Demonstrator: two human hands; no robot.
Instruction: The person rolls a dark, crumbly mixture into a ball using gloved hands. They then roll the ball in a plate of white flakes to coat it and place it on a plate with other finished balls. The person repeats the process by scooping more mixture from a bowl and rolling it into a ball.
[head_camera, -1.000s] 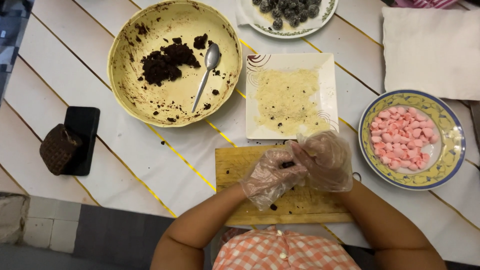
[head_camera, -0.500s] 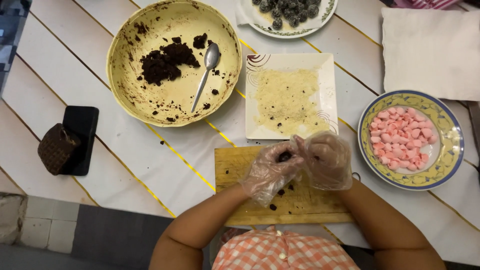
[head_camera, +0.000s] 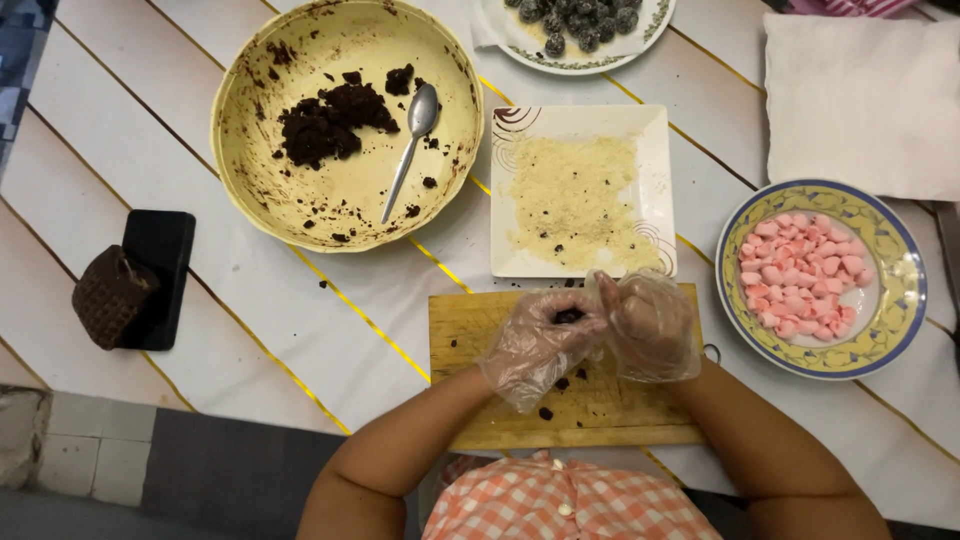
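Your left hand (head_camera: 538, 345) and right hand (head_camera: 652, 325), both in clear plastic gloves, meet above the wooden cutting board (head_camera: 470, 335). The left grip is cupped around a dark crumb lump (head_camera: 569, 316); the right grip is curled, fingertips pressed against the left hand at the lump. Loose dark crumbs lie on the board below your hands. Just beyond the board sits a square white plate (head_camera: 655, 175) spread with pale crumbs. To your right, a blue-and-yellow-rimmed bowl (head_camera: 895, 300) holds pink pieces. To your upper left, a yellow bowl (head_camera: 255, 200) holds dark crumb mixture (head_camera: 325, 120) and a metal spoon (head_camera: 410, 145). All rest on a white planked tabletop (head_camera: 150, 130) with gold lines
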